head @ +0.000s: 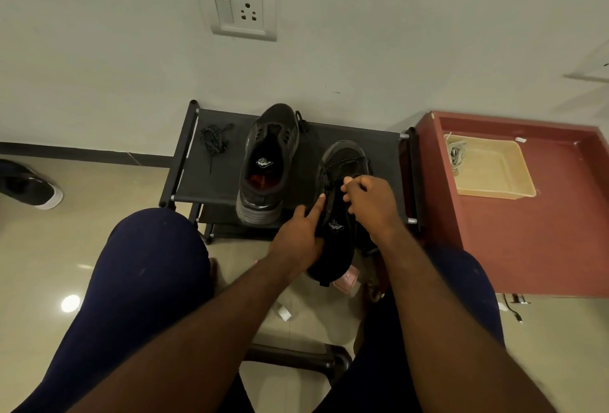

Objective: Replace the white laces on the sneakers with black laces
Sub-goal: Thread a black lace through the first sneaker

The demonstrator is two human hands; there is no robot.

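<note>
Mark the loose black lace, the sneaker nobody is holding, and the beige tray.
loose black lace (213,140): head view, middle of the bundle.
unheld sneaker (265,165): head view, on its insole.
beige tray (494,167): head view, bare floor of the tray.

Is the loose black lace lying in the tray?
No, the loose lace lies on the rack, while the tray sits apart on the red table.
</note>
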